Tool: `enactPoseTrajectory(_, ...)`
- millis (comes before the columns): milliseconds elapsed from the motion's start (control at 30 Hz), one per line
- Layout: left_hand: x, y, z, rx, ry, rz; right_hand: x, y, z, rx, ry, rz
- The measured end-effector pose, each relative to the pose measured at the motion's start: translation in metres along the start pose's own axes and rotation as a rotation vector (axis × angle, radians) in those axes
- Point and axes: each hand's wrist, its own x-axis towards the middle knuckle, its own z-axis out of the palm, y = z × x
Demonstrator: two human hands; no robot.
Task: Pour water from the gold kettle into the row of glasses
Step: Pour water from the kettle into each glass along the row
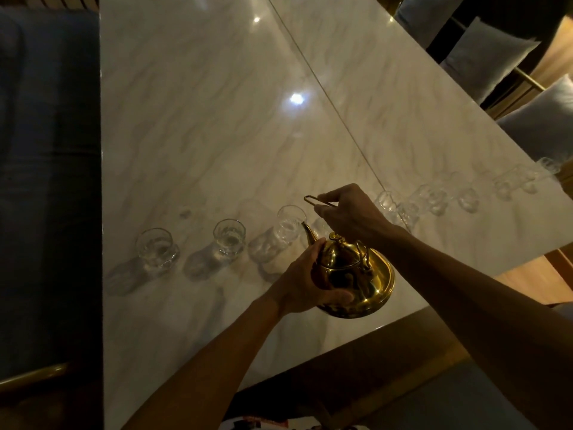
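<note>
The fingers [329, 209] of the right hand [350, 214] curl round the thin gold wire handle [311, 199] and pinch it. The left hand [305, 279] cups the belly of the round, shiny gold kettle [356, 274], fingers wrapped on the metal. The kettle is tipped over the glossy pale marble surface [201, 119], its spout tip just beside the third clear glass [290, 223] of the row. A hasty tilt could send water past that narrow rim or nudge the glass over. The surface's near edge runs close behind the kettle. Beyond the row lies wide bare marble, and more glasses [434, 197] crowd the right.
</note>
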Motion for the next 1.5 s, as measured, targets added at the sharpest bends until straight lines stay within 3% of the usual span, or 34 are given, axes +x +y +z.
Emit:
enactPoseTrajectory(900, -0.001, -0.008, 0.004, 0.034, -0.005, 0.050, -0.014, 0.000, -0.004, 0.001, 0.029, -0.016)
enactPoseTrajectory(1500, 0.020, 0.024, 0.002, 0.304, -0.029, 0.189, -0.053, 0.030, -0.036, 0.221, 0.327, -0.067)
